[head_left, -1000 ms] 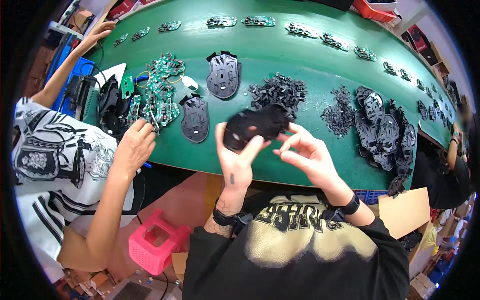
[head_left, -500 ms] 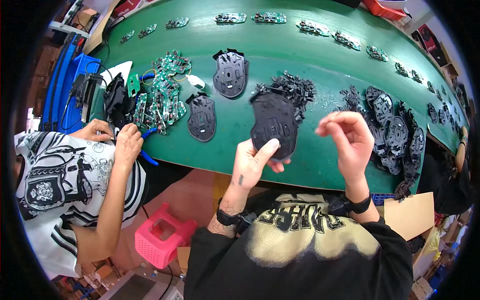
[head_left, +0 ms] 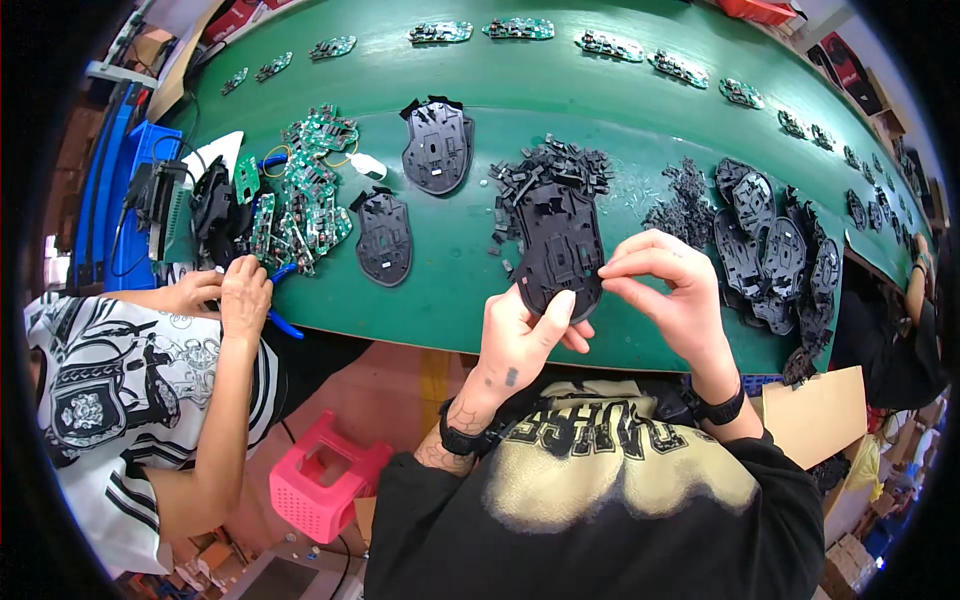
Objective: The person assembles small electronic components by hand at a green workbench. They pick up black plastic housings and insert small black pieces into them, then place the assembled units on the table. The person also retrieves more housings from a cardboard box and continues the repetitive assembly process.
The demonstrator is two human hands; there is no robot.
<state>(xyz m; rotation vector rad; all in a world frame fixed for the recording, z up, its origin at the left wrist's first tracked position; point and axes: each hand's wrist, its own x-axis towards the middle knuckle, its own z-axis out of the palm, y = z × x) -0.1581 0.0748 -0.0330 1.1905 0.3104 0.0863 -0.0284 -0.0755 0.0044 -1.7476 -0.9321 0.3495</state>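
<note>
My left hand [head_left: 522, 338] grips the lower end of a black mouse shell [head_left: 562, 250], thumb on top and fingers underneath. The shell is tilted with its moulded inner side showing. At its right edge is my right hand [head_left: 668, 285], thumb and forefinger pinched together; anything between them is too small to make out. Behind the shell lies a heap of small black plastic parts [head_left: 555, 165], partly covered by it. Two more mouse shells, a larger one [head_left: 438, 148] and a smaller one [head_left: 384, 240], lie to the left.
Right of my hands are a pile of dark small parts [head_left: 685, 200] and stacked mouse shells [head_left: 770, 255]. Circuit boards [head_left: 310, 190] heap up at left near a white bottle [head_left: 368, 165]; more boards [head_left: 518, 29] line the far belt. A co-worker's hands [head_left: 235, 290] work beside blue-handled pliers [head_left: 285, 325].
My right hand has come left and down to the shell's right edge, its thumb and forefinger pinched. The shell, still in my left hand, has shifted slightly right in view.
</note>
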